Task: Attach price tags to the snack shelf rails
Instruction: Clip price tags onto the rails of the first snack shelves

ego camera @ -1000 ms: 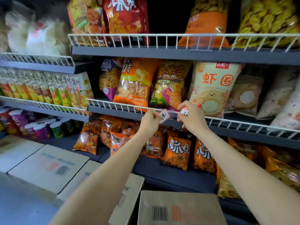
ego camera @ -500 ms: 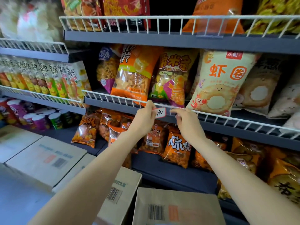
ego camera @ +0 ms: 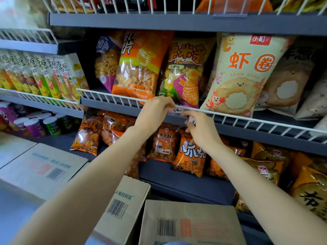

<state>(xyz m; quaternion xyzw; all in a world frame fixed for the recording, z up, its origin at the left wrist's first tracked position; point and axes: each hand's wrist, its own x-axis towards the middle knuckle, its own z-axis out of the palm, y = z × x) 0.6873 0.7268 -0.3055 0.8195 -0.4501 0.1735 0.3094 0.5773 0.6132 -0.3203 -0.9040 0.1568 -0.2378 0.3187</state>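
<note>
Tag [ego camera: 177, 110] sits against white wire rail [ego camera: 230, 115] of middle shelf, below puffed-corn bag [ego camera: 185, 71]. Left hand [ego camera: 154, 113] pinches tag's left end, steadying it. Right hand [ego camera: 200, 128] pinches right end, also holding spare tags [ego camera: 192, 121] for next spots.

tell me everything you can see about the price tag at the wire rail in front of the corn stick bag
The price tag is a small white slip with dark handwriting, seemingly in a clear holder. It lies flat and level against the white wire rail of the middle shelf, below the purple and yellow snack bag. The left hand holds its left end; the right hand touches its right end and also holds another white slip.
</note>
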